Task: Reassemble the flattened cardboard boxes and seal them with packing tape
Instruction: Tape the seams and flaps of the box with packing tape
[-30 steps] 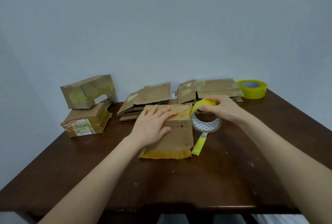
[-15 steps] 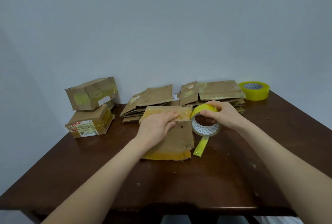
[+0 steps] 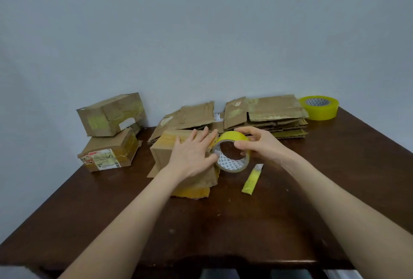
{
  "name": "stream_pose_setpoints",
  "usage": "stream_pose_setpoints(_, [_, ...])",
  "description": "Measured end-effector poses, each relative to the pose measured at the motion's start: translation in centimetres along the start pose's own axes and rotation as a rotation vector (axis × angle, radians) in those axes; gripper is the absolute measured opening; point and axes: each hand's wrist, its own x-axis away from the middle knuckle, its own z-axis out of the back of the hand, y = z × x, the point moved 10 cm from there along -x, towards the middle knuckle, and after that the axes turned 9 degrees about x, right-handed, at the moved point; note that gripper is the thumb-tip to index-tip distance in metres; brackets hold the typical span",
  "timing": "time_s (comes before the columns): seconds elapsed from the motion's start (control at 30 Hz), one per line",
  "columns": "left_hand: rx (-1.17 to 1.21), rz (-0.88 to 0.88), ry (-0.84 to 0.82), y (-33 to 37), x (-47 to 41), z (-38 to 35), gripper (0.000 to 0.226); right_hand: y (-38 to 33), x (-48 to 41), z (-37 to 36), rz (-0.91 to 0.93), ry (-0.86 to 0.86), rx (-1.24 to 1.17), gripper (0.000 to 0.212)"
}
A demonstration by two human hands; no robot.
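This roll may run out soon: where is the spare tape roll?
Head view: the spare roll sits at the far right corner of the table, just right of the flat cardboard stack.

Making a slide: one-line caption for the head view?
The left hand presses a cardboard box while the right hand holds a yellow tape roll at its edge.

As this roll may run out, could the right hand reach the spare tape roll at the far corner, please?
Probably yes, once freed: the right hand holds the tape roll in use, but bare table lies between it and the spare tape roll.
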Motion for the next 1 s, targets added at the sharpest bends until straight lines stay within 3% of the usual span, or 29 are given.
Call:
stream_pose_setpoints(0.1, [-0.045, -0.023, 0.012, -0.1, -0.1, -0.2, 0.069, -0.7, 0.0, 0.5, 0.034, 0.026, -0.005, 0.048])
stream_pose_setpoints(0.37, [-0.042, -0.045, 0.031, -0.4, -0.2, -0.3, 0.065, -2.1, 0.6, 1.1, 0.066, -0.002, 0.329, 0.042])
stream_pose_setpoints(0.67, [-0.046, -0.081, 0.075, -0.6, -0.5, -0.1, 0.056, -1.8, 1.0, 1.1, 0.045, 0.003, 0.606, 0.055])
stream_pose_setpoints(1.0, [0.022, -0.168, 0.239, -0.1, 0.6, 1.2, 0.063, -3.7, 0.2, 1.7, 0.015, 0.093, 0.500, 0.057])
